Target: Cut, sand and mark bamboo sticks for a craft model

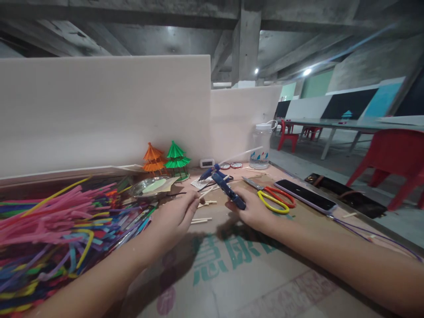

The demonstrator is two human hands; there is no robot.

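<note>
My right hand (253, 210) is wrapped round the handle of a blue glue gun (228, 187). A clear glue stick (243, 153) runs out of its back, up and to the right. The gun's nozzle points left, above a small white sheet. Facing it, my left hand (175, 214) has thumb and fingers pinched together; what they hold is too small and blurred to make out. Pale thin sticks (201, 220) lie on the cardboard just by my left fingertips. Scissors (271, 198) with yellow and orange handles lie beyond my right hand.
Colourful pipe cleaners (49, 221) heap at the left. Behind stand an orange paper pagoda (153, 158), a green one (175, 157) and a metal bowl (135, 190). A water bottle (259, 148), a phone (306, 195) and its cable (354, 229) are rightward. Red chairs (394, 159) stand beyond.
</note>
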